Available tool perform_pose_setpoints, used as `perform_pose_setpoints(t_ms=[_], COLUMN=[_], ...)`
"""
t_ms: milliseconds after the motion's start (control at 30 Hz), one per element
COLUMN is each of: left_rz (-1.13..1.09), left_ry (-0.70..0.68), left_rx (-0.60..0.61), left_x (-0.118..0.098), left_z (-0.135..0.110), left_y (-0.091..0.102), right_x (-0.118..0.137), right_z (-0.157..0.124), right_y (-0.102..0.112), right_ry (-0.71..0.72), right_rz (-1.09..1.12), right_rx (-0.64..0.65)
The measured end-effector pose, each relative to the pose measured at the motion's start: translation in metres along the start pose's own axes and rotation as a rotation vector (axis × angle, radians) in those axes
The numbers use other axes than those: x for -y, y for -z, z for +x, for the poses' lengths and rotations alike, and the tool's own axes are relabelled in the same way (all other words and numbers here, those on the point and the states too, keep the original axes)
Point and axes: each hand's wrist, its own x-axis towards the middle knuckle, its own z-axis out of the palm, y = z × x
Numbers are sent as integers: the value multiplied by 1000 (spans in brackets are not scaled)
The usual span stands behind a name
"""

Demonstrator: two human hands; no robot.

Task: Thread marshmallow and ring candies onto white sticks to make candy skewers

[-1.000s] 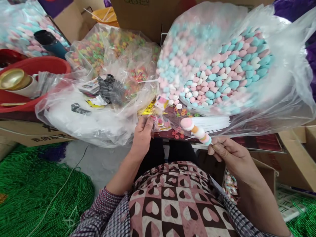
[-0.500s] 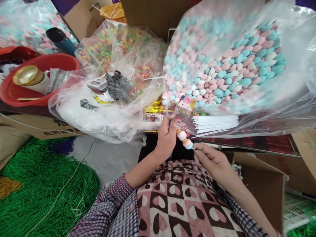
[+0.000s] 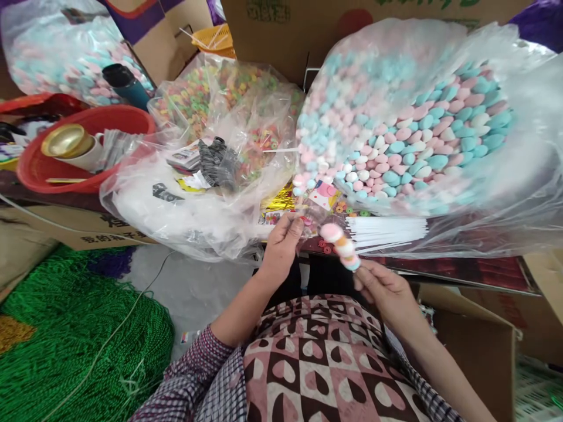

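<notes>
My right hand [image 3: 382,282] is closed on the lower end of a candy skewer [image 3: 342,247], a stack of pink, white and blue marshmallows with orange ring pieces between them. The skewer tilts up and to the left, slightly blurred. With thumb and forefinger pressed together, my left hand [image 3: 284,241] pinches a small clear plastic bag with a colourful printed part [image 3: 324,194]. A gap lies between my left fingers and the skewer's tip. Behind the skewer are white sticks [image 3: 387,232] in a pile and a few loose ring candies [image 3: 341,208].
A big clear sack of marshmallows [image 3: 409,146] fills the right back. Left of it lie a bag of coloured ring candies [image 3: 220,88], gold strips [image 3: 280,198] and a red basin [image 3: 30,173]. Green cord [image 3: 88,328] heaps on the floor; an open carton [image 3: 479,346] stands at right.
My right hand has moved right with the skewer, whose tip has come away from my left fingers. My left hand has shifted slightly left. The whole view has tilted a little.
</notes>
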Motion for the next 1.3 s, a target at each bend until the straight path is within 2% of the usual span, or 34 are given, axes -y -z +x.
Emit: perform_pose_setpoints(t_ms=[100,167,233,300,433,533,700,833,900,967,1067,1133,1200,1300], left_rz=[108,246,400,548,777,835,757,731,694,620,401,218,76,-15], left_ry=[27,45,50,15,-128,-161,-87,-57,-40,-15,73,119,132,124], left_rx=[77,163,246,298,345,359,287,177,155,145,105,89,96,145], left_x=[-8,-12,-15,-16,-13,-11,-6,3,4,2,-2,-3,-2,0], left_z=[-1,-4,-7,-8,-7,-6,-12,-16,-16,-13,-7,-2,2,5], left_y=[13,18,20,19,18,18,15,11,12,17,30,40,47,53], right_x=[16,32,48,59,63,54,32,20,20,23,34,40,45,50], right_z=[9,19,30,40,50,50,48,51,52,51,45,37,28,16], right_y=[9,10,6,0,-15,-24,-32,-41,-45,-44,-28,-11,6,23], right_ry=[122,166,194,180,99,76,126,159,172,190,239,277,296,335], right_rz=[136,181,175,132,90,107,101,55,54,30,-56,-117,-188,-330], right_rx=[-158,-196,-177,-94,77,38,-110,-188,-192,-142,-66,-79,-78,-24])
